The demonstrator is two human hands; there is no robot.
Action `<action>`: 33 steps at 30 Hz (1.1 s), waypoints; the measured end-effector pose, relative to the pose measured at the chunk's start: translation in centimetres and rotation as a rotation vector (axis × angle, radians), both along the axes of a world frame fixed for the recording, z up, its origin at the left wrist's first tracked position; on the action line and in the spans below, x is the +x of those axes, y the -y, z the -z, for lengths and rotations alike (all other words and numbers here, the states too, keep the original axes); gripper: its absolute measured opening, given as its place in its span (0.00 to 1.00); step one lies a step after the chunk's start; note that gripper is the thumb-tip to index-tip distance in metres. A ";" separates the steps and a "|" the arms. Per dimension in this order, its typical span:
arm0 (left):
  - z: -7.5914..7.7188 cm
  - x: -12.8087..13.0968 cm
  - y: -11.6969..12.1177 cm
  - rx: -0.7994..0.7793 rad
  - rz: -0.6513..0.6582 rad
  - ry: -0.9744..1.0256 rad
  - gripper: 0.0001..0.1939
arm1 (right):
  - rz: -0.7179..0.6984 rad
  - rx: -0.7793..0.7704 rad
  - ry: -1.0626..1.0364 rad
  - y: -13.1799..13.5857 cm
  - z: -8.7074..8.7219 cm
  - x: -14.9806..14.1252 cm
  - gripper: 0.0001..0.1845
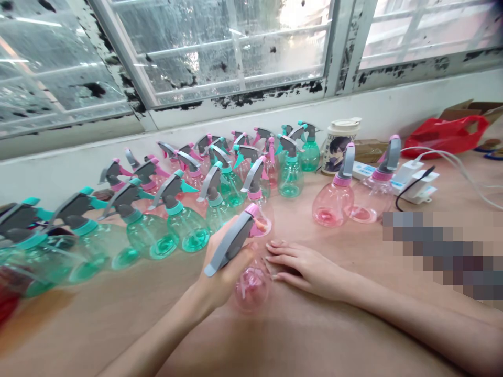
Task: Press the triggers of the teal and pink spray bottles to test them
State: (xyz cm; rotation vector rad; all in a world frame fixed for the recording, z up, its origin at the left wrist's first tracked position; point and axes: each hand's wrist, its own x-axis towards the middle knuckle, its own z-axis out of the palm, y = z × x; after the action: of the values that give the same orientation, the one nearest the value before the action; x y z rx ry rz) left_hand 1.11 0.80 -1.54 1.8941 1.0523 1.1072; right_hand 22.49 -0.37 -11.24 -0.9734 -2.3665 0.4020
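Note:
My left hand (220,280) is wrapped round the neck of a clear pink spray bottle (252,290) with a grey trigger head and pink nozzle tip. The bottle's body shows below my fingers, and its neck is hidden by them. To its right, my right hand (301,266) lies palm down on the table (330,335), fingers stretched out toward the bottle and holding nothing. Just beyond my left hand stands another pink spray bottle (257,201). A green spray bottle (194,230) is to the left of that hand.
Several green and pink spray bottles (291,178) stand in rows along the windowed wall. Two pink bottles (334,204) are at the right, near a patterned cup (340,149). Farther right are a power strip with chargers (414,183), white cables and a red plastic bag (442,136).

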 end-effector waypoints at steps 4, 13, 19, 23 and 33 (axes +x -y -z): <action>-0.1 0.1 0.0 0.020 0.016 -0.009 0.07 | -0.002 -0.025 -0.001 -0.1 0.0 0.1 0.22; -0.2 0.5 0.3 0.078 0.062 -0.032 0.19 | -0.009 -0.026 -0.011 -0.1 0.2 0.2 0.22; -0.2 0.7 0.3 0.047 0.127 0.034 0.22 | -0.005 -0.035 0.023 -0.1 0.2 0.2 0.23; -0.4 0.8 0.4 0.022 0.127 0.052 0.21 | -0.004 -0.027 0.004 0.0 0.3 0.2 0.22; -0.9 0.6 0.2 0.000 0.107 0.006 0.10 | 0.007 -0.007 0.007 0.1 0.5 0.4 0.22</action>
State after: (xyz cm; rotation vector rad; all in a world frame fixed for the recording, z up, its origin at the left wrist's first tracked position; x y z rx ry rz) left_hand 1.73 0.57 -0.65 1.9231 0.9360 1.0508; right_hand 22.85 -0.45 -11.78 -0.9875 -2.3693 0.4052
